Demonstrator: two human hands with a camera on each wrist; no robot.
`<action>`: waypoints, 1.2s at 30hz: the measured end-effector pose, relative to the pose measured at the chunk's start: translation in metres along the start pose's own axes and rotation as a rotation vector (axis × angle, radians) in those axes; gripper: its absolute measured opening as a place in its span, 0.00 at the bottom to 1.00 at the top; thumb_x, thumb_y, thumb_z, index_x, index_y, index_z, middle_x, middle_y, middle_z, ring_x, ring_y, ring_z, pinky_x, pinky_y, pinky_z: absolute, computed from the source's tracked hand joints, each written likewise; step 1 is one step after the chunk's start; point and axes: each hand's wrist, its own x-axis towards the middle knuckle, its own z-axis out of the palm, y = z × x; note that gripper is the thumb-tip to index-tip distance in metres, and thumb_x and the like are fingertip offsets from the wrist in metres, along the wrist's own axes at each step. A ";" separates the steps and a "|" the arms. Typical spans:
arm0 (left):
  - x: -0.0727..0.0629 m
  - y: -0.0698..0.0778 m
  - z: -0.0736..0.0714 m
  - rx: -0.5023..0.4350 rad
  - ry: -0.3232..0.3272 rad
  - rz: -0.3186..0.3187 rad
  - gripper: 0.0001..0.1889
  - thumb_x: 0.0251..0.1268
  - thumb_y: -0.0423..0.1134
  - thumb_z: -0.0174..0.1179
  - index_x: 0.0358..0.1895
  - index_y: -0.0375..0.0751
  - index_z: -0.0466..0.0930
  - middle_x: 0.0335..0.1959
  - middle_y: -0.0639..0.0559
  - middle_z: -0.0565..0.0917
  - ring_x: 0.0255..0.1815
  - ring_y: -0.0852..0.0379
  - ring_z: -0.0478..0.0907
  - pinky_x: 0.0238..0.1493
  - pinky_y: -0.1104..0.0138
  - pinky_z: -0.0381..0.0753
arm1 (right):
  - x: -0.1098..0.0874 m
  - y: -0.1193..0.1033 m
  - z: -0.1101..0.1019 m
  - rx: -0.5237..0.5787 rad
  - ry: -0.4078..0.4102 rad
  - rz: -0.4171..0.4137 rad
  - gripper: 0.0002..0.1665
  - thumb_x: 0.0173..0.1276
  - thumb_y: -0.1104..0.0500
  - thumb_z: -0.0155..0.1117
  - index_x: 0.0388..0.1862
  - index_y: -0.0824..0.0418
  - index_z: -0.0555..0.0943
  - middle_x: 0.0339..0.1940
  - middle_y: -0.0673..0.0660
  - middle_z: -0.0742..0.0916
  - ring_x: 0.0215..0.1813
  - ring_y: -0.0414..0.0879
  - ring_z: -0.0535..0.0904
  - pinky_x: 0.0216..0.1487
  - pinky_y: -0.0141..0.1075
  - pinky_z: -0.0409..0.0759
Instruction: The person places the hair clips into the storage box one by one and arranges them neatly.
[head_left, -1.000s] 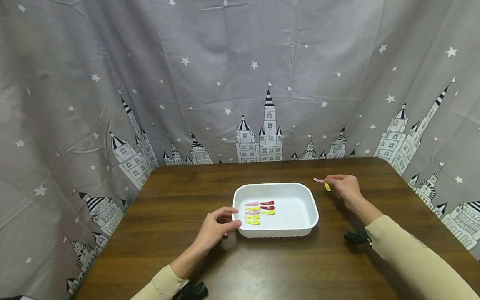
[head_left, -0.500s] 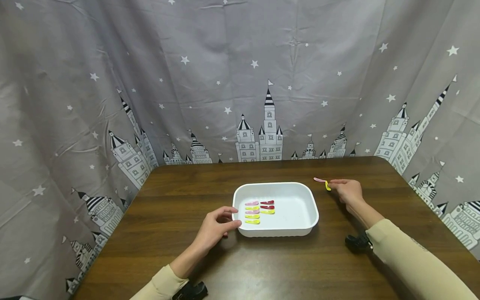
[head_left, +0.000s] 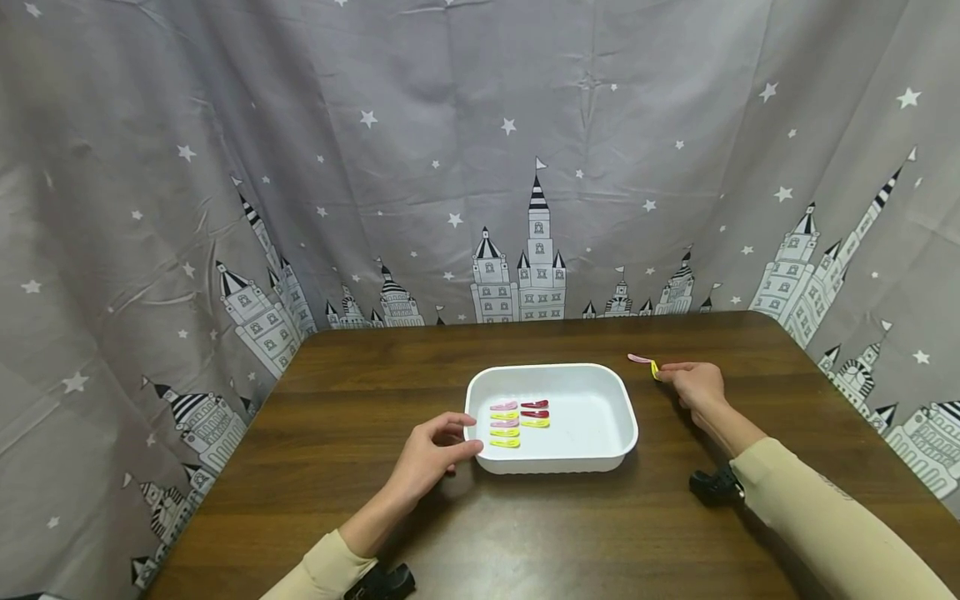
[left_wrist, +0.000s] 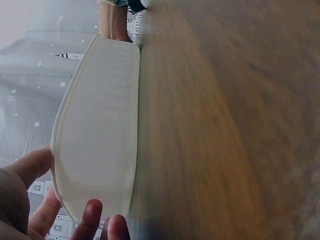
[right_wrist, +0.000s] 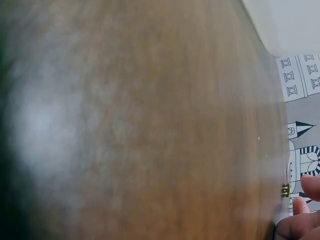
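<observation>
A white tray (head_left: 577,425) holds several hair clips: pink (head_left: 505,407), yellow (head_left: 505,443) and dark red (head_left: 535,414). They lie in two columns on its left side. My left hand (head_left: 431,454) grips the tray's left end, its fingers at the rim and outer wall in the left wrist view. To the right of the tray, a yellow hair clip (head_left: 655,370) lies against another pink clip (head_left: 639,358) on the table. My right hand (head_left: 697,387) reaches down to that yellow clip; in the right wrist view its fingertips (right_wrist: 309,186) show a narrow gap to the clip (right_wrist: 285,190).
The brown wooden table (head_left: 540,525) has a rounded far edge. A grey curtain (head_left: 420,192) printed with castles and stars hangs behind and on both sides. A black camera is strapped to each wrist.
My right hand has drawn back toward me and slightly right, off the pink clip, to the yellow clip beside it. My left hand and the tray have stayed in place.
</observation>
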 end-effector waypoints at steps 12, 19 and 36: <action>-0.001 0.000 0.000 -0.004 0.000 -0.001 0.20 0.57 0.43 0.75 0.52 0.45 0.85 0.45 0.46 0.85 0.41 0.51 0.79 0.31 0.61 0.82 | 0.000 0.005 0.003 -0.109 0.017 -0.025 0.23 0.61 0.59 0.72 0.51 0.73 0.85 0.21 0.46 0.84 0.13 0.35 0.65 0.16 0.30 0.64; -0.001 -0.001 0.000 -0.003 0.003 0.000 0.19 0.57 0.43 0.75 0.52 0.44 0.85 0.45 0.45 0.85 0.41 0.51 0.79 0.31 0.61 0.82 | 0.000 0.004 0.009 -0.187 0.051 -0.067 0.22 0.61 0.58 0.72 0.50 0.71 0.86 0.48 0.68 0.88 0.30 0.47 0.76 0.26 0.32 0.70; 0.000 -0.002 0.002 -0.001 0.016 -0.005 0.19 0.57 0.42 0.74 0.52 0.45 0.84 0.45 0.47 0.85 0.41 0.51 0.79 0.30 0.61 0.81 | -0.001 0.004 0.011 -0.258 0.094 -0.107 0.17 0.61 0.61 0.70 0.46 0.70 0.87 0.56 0.70 0.85 0.55 0.63 0.79 0.54 0.48 0.74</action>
